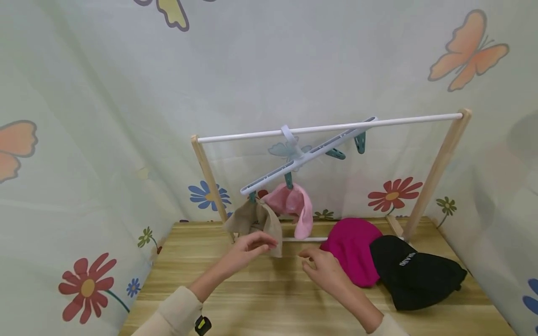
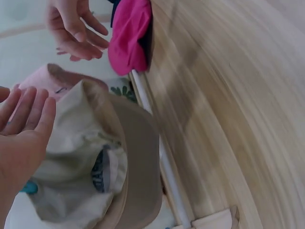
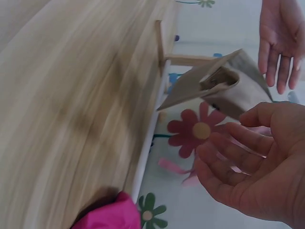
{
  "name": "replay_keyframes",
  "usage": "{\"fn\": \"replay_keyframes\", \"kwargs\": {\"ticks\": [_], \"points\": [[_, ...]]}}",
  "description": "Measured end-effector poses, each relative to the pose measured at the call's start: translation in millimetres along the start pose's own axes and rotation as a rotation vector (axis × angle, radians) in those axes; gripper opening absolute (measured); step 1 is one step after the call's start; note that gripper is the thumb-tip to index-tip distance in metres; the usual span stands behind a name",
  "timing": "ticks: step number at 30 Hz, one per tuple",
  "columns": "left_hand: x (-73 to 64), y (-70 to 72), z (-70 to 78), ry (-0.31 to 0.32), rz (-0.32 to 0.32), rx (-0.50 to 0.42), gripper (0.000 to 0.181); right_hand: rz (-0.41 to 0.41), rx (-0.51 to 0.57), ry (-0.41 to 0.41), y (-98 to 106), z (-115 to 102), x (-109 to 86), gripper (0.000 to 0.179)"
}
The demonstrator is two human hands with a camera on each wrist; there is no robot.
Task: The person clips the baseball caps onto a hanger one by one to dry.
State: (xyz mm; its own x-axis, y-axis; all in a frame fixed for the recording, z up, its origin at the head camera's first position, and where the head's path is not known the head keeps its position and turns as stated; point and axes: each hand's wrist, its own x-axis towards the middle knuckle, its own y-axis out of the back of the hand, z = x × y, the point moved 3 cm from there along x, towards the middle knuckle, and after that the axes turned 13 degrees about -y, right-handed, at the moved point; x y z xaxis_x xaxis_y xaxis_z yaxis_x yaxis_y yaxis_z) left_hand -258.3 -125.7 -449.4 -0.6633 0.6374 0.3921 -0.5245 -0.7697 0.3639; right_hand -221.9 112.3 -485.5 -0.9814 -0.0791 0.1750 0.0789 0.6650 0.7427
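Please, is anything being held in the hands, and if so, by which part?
Nothing is held by hand: the left hand is near the beige cap, and the right hand is empty.

Both forearms (image 1: 357,301) reach forward and angle inward, with a gap between the hands. The left hand (image 1: 254,243) has its fingers extended, palm turned inward. The right hand (image 1: 325,268) faces it, fingers loosely curved and slightly spread.

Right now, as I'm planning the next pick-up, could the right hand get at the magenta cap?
Probably yes: the right hand is empty and close to the magenta cap, with nothing visible between them. The black baseball cap overlaps only its opposite edge.
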Motion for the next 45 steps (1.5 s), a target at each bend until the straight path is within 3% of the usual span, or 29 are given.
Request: {"fn": "replay_keyframes", "kwargs": {"ticks": [7,13,19,24,33,40,45], "points": [[4.9,-22.4,-6.5,0.025,-0.078,-0.001,0.026,-0.005,-0.034,-0.055,7,19,-2.4,0.015],[10.9,-45.2,-16.3,0.004,-0.131,0.010,0.026,-0.018,-0.074,-0.087,17,35,-2.1,0.018],[17.3,-63.6,-26.5,-0.051,-0.152,-0.043,0.027,0.003,-0.105,-0.087,26,52,-3.0,0.019],[23.0,-74.2,-36.9,-0.043,-0.169,-0.020,0.029,0.015,-0.137,-0.085,33,63,-4.5,0.021],[33.8,-96.1,-44.2,-0.140,-0.237,0.242,0.034,0.013,-0.187,-0.112,42,83,-9.2,0.024],[41.7,-115.2,-61.2,-0.214,-0.357,0.535,0.041,0.039,-0.214,-0.094,45,92,-10.1,0.024],[46.1,-127.5,-72.8,-0.221,-0.395,0.604,0.042,-0.004,-0.204,-0.138,46,94,-11.2,0.027]]}}
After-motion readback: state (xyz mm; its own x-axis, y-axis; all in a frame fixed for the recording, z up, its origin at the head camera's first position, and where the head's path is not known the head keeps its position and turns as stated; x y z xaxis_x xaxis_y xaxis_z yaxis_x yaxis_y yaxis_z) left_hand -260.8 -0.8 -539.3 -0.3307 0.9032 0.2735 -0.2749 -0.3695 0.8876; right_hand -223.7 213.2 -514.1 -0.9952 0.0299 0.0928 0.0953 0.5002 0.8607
